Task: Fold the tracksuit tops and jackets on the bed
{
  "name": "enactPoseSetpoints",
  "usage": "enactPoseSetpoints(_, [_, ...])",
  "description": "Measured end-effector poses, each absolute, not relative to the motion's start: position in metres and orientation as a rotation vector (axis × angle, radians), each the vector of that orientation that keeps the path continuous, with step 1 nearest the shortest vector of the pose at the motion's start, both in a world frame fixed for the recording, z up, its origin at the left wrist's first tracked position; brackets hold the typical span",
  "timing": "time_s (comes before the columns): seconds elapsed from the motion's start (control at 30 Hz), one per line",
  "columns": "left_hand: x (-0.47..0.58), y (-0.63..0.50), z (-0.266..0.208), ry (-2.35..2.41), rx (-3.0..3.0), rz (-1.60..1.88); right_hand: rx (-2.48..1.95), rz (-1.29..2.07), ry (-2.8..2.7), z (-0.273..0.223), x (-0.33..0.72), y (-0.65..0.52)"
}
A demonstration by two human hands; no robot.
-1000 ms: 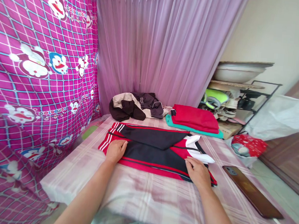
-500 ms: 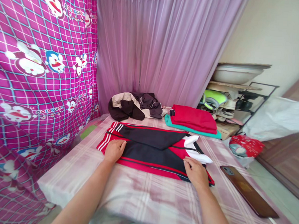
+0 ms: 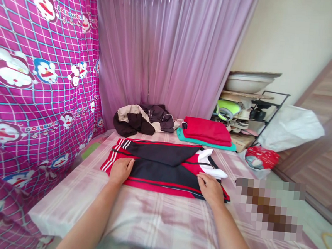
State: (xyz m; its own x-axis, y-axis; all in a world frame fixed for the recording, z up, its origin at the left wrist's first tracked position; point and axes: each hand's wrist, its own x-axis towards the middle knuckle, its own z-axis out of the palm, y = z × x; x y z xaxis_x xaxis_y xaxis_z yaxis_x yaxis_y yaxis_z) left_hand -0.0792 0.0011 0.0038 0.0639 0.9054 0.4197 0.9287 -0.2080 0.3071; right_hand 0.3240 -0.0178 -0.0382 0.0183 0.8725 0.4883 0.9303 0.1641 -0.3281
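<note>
A track jacket (image 3: 161, 172), black and red with white stripes at its hem and a white collar, lies folded lengthwise before me, its sleeves laid across the body. On its striped left end rests my left hand (image 3: 121, 170), fingers extended over the cloth. My right hand (image 3: 211, 188) lies on the near side by the collar end, thumb and fingers slightly apart on the fabric. Both palms face down, so their undersides are hidden. Neither hand lifts any cloth.
Behind the jacket sit a rumpled brown and beige garment (image 3: 137, 120) and a folded red garment (image 3: 207, 131) on a teal one (image 3: 193, 141). A blurred-out brown object (image 3: 269, 209) lies right on the plaid bedsheet (image 3: 158, 217). A shoe rack (image 3: 272, 110) stands beyond.
The view has shifted slightly to the right, so everything appears further left. Both hands stay in the same places on the jacket.
</note>
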Motion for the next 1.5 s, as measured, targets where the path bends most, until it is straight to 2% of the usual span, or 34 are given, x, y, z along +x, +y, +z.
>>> enactPoseSetpoints(1.5, [-0.0844,0.0066,-0.0034,-1.952,-2.236,-0.808,-1.759,-0.071,-1.835,-0.0319,0.321,-0.0214])
